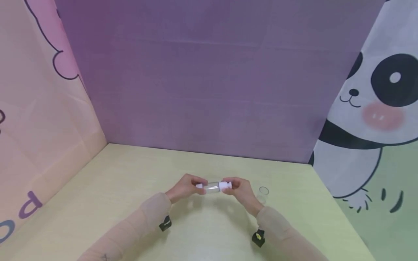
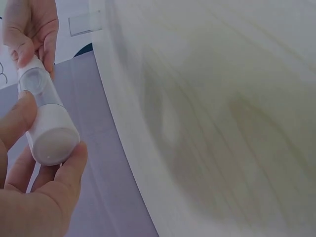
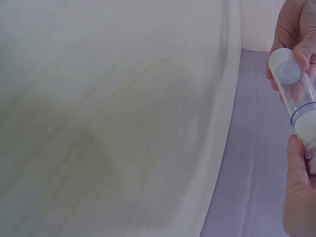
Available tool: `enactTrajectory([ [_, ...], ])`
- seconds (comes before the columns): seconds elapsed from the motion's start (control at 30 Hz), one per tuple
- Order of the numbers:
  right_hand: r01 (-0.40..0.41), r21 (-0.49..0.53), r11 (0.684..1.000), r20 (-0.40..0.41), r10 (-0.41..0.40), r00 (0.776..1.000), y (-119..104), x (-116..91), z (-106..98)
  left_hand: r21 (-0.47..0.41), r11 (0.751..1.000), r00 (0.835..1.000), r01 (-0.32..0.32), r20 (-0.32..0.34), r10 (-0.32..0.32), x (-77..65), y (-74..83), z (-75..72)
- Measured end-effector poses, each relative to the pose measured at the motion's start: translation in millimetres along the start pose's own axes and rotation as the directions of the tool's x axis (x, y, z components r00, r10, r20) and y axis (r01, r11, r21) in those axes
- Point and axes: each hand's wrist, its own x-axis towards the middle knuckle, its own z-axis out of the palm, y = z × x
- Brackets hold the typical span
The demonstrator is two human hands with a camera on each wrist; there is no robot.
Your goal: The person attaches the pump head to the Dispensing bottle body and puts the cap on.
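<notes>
A small clear pump bottle (image 1: pixel 213 187) with white ends is held sideways above the table between both hands. My left hand (image 1: pixel 186 187) grips its white base (image 2: pixel 53 133) between thumb and fingers. At the other end, my right hand (image 1: pixel 241 190) pinches the white pump top (image 1: pixel 224 186). In the right wrist view, the clear barrel (image 3: pixel 298 94) shows a pale round disc (image 3: pixel 288 72) inside, near the base. No liquid is visible in it. To the right of my right hand, a clear cap-like cylinder (image 1: pixel 263 190) rests on the table.
The pale wood-look table (image 1: pixel 209 232) spreads beneath both arms. A purple backdrop (image 1: pixel 209 83) stands behind it, with a pink printed panel (image 1: pixel 42 119) at left and a panda-printed panel (image 1: pixel 352 174) at right. Small black pieces (image 1: pixel 165 223) hang at both wrists.
</notes>
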Motion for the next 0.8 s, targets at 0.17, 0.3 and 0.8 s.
enactTrajectory([
  [0.17,0.011,0.027,1.000,0.006,-0.011,1.000,1.4,1.4,1.3,0.024,1.000,1.000,0.002,-0.022,-0.002,0.3,-0.1,1.1],
  [0.3,0.015,0.037,0.999,0.007,-0.015,1.000,1.6,2.8,2.0,0.037,0.999,0.999,0.001,-0.052,0.000,0.4,2.1,1.1],
  [0.8,0.009,0.014,1.000,0.028,-0.009,1.000,4.3,4.5,1.8,0.074,0.997,0.998,-0.020,-0.058,0.025,1.1,1.9,1.7],
])
